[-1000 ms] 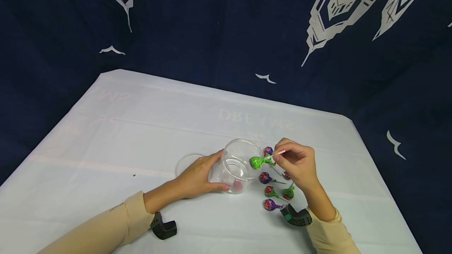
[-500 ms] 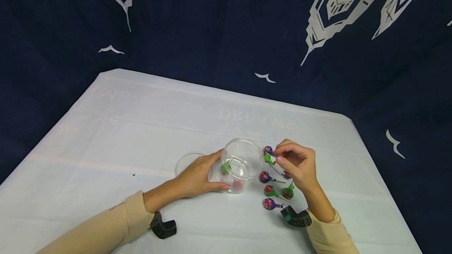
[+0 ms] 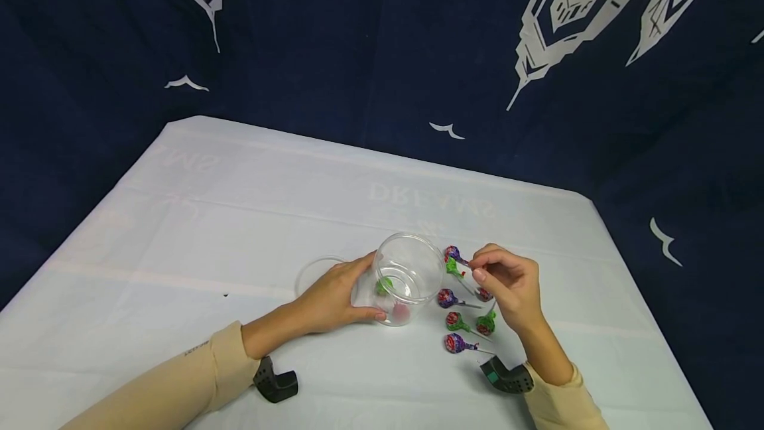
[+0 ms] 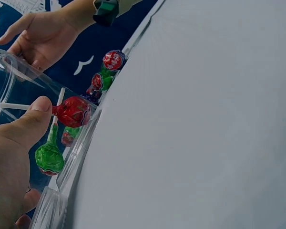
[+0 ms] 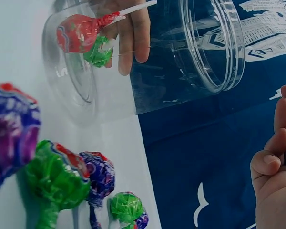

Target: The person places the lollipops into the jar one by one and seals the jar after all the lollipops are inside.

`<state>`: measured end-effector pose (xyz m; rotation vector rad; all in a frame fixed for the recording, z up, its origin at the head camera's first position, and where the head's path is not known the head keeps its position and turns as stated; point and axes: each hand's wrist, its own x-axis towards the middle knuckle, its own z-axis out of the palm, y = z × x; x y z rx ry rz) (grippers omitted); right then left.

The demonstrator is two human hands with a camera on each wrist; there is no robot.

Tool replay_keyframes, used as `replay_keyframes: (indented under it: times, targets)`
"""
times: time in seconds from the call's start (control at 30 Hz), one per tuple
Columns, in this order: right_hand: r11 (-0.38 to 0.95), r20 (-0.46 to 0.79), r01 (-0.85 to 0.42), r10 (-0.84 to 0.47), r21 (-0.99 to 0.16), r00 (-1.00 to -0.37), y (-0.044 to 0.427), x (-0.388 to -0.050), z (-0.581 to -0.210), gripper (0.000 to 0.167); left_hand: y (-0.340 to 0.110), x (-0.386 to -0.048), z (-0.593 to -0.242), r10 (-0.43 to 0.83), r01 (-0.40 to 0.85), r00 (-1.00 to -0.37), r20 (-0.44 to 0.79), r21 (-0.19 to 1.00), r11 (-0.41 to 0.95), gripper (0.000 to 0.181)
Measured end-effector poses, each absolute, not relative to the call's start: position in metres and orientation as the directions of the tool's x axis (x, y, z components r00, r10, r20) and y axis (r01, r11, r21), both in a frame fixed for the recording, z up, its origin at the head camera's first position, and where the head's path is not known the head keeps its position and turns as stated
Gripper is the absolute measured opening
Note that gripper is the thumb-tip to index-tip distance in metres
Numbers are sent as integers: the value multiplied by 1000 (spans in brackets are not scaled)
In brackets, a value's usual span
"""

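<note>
My left hand (image 3: 335,298) grips a clear plastic jar (image 3: 418,254) from its left side, thumb in front. The jar stands upright with its mouth uncovered. At its bottom lie a red-wrapped lollipop (image 4: 74,112) and a green-wrapped lollipop (image 4: 50,157). Right of the jar my right hand (image 3: 512,284) hovers with loosely bent fingers and nothing between them. Below and beside it, several lollipops are spread on the table, among them a purple lollipop (image 3: 451,254) near the fingertips and a green lollipop (image 3: 486,322) closer to the wrist.
A clear round lid (image 3: 322,259) lies partly behind the left hand. White cloth covers the table (image 3: 179,251), and a dark blue curtain (image 3: 334,52) with white prints hangs behind it. Each wrist carries a black device (image 3: 276,382).
The green lollipop in my right hand was let go into the jar and now lies at its bottom. Since then, that hand has drawn slightly right and down. The left hand stays on the jar.
</note>
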<state>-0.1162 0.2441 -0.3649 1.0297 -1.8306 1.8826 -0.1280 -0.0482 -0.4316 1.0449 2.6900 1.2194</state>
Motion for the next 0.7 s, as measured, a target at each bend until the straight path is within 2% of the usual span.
replay_keyframes:
  times: [0.7]
  targets:
    - [-95, 646, -644, -223, -759, -730, 254, -99, -384, 34, -48, -128, -431, 579, 590, -766, 281, 665, 458, 98]
